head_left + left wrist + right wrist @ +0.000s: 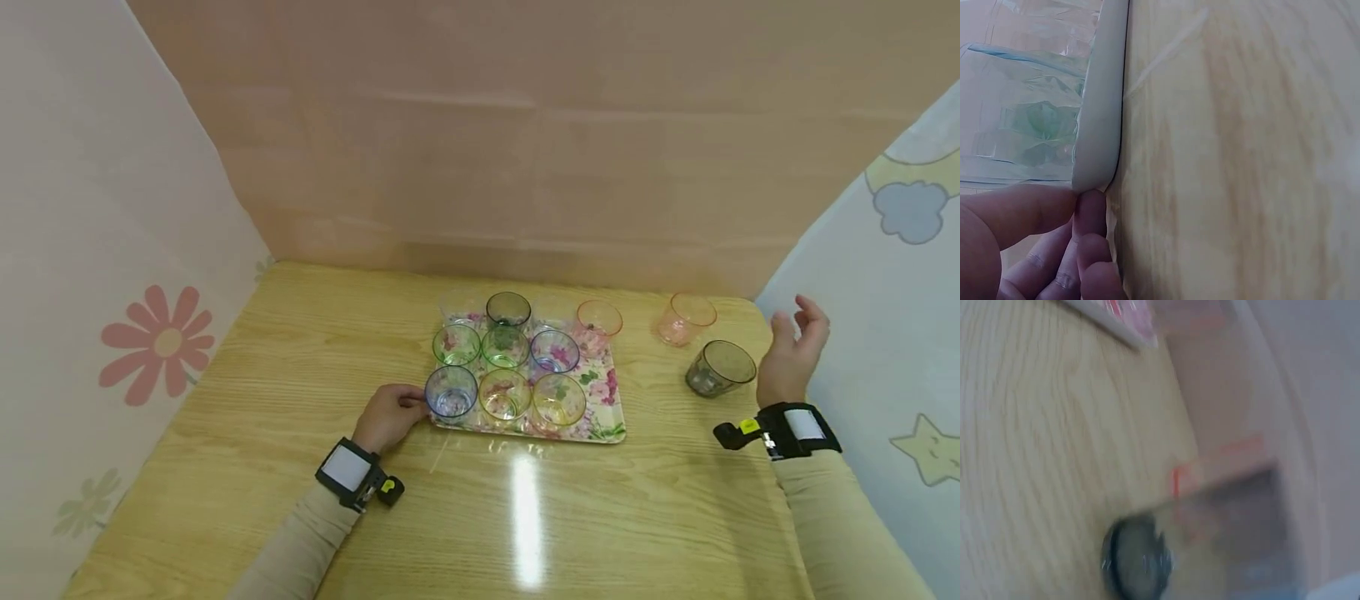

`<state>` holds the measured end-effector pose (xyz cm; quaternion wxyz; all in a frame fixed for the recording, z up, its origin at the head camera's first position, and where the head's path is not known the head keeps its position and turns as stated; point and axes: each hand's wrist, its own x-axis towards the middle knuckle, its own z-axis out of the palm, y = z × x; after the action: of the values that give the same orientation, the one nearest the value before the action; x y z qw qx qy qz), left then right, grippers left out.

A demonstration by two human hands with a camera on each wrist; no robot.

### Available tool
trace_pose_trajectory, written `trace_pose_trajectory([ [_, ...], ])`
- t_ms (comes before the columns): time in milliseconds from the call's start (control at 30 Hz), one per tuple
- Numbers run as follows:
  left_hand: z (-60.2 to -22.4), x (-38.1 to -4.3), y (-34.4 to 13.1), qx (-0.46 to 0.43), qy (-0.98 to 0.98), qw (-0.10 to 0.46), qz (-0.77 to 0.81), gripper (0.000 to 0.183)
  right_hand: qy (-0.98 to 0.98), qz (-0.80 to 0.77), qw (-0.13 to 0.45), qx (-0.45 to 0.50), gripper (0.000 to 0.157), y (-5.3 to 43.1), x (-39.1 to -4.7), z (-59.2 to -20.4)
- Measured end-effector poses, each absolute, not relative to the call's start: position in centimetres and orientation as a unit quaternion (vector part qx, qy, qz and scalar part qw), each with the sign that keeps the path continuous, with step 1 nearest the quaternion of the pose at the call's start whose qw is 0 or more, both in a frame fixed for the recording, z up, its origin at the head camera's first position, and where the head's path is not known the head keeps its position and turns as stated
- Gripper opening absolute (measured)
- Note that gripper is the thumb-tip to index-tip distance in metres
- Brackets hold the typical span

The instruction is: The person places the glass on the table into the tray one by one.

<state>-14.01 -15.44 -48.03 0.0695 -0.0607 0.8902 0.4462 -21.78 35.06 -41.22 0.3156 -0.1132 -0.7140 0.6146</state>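
Note:
A floral tray point(600, 417) bears several tinted, see-through glass cups in rows. My left hand point(388, 415) pinches the tray's near left corner, with the thumb on top and a finger at its underside in the left wrist view. The blue cup point(452, 392) stands right beside those fingertips. On the right, my right hand point(791, 358) is raised with loosely bent fingers and holds nothing. Nearest to it is a dark grey cup point(720, 368) on the table, blurred in the right wrist view. Behind that cup stands a pink cup point(686, 319), off the tray.
The wooden table point(315, 333) meets a brown backdrop point(487, 167) just behind the tray. White printed side panels point(150, 208) close in the left and right. Yellow cups point(558, 400) form part of the tray's front row; another pink cup point(599, 321) stands at its back right.

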Motion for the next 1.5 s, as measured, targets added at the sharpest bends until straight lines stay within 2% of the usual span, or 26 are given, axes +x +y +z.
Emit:
trace_pose_trajectory([
  [100, -48.0, -14.0, -15.4, -0.064, 0.890, 0.073, 0.445, 0.021, -0.638, 0.721, 0.248, -0.105, 0.057, 37.2, -21.3, -42.3],
  [167, -48.1, -14.0, -15.4, -0.064, 0.890, 0.076, 0.445, 0.022, -0.607, 0.769, 0.178, -0.090, 0.066, 38.4, -20.8, -43.3],
  [267, -48.1, -14.0, -15.4, -0.064, 0.890, 0.076, 0.444, 0.022, -0.580, 0.808, 0.085, -0.057, 0.065, 39.5, -20.4, -44.5],
  [367, -48.1, -13.9, -15.4, -0.066, 0.891, 0.074, 0.444, 0.022, -0.577, 0.815, 0.038, -0.023, 0.064, 39.8, -20.2, -45.5],
  [500, -47.9, -14.0, -15.3, -0.067, 0.889, 0.075, 0.447, 0.023, -0.593, 0.805, 0.028, 0.000, 0.066, 39.2, -20.1, -46.1],
  [767, -48.0, -13.9, -15.3, -0.064, 0.890, 0.075, 0.445, 0.023, -0.649, 0.759, 0.053, 0.015, 0.076, 37.6, -19.9, -46.6],
  [1167, -48.0, -14.0, -15.4, -0.067, 0.892, 0.078, 0.440, 0.023, -0.748, 0.661, 0.050, 0.023, 0.090, 38.2, -19.2, -48.2],
  [1267, -48.1, -14.0, -15.4, -0.067, 0.891, 0.081, 0.441, 0.024, -0.749, 0.660, 0.049, 0.031, 0.085, 38.1, -19.1, -48.4],
  [1500, -47.8, -14.1, -15.4, -0.067, 0.889, 0.085, 0.446, 0.024, -0.736, 0.672, 0.071, 0.035, 0.061, 37.8, -18.7, -48.5],
])
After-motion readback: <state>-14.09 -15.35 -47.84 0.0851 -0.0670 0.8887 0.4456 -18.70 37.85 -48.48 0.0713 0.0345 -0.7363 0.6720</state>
